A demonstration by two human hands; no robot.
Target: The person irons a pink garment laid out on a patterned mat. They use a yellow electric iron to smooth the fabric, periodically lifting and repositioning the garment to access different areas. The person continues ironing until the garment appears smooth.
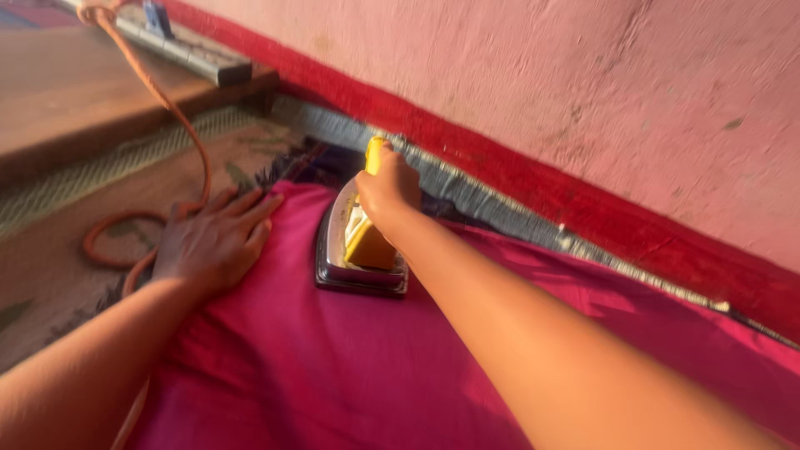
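Head view: slight motion blur; iron (360, 250) handle mostly hidden under right hand (387, 185), yellow ends showing. Orange cord (171, 112) runs out of frame top left, lower stretch hidden behind left forearm. Right fingers wrapped tight around handle; iron soleplate flat on pink cloth (333, 367). Left hand (212, 239) flat, fingers spread on cloth edge, just left of iron, not touching.
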